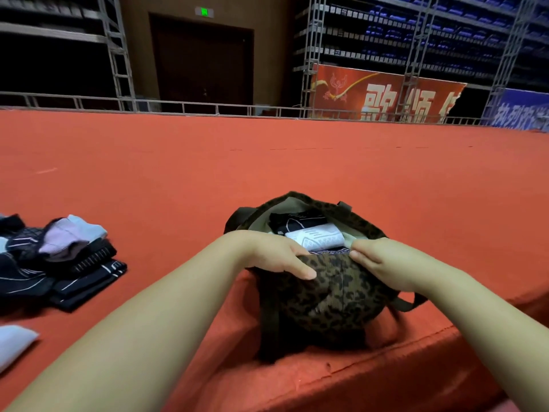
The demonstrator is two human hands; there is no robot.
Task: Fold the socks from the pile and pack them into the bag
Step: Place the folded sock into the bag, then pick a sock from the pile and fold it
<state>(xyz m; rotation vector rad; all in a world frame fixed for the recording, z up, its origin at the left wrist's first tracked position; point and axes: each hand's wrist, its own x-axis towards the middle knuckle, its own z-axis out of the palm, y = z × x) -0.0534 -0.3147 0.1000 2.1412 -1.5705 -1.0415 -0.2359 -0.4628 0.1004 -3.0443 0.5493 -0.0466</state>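
Observation:
A leopard-print bag (326, 298) stands open on the red surface near its front edge. Inside lie a folded white sock (316, 237) and a folded black sock (297, 220) behind it. My left hand (276, 254) grips the bag's near rim on the left, thumb outside over the fabric. My right hand (377, 257) pinches the same rim on the right. A pile of socks (56, 260), mostly black with pale pink and light blue ones on top, lies at the far left.
The red carpeted platform (267, 162) stretches far back to a metal railing (208, 108). Its front edge (386, 352) drops off just below the bag. A light folded item (15, 343) lies at the left edge.

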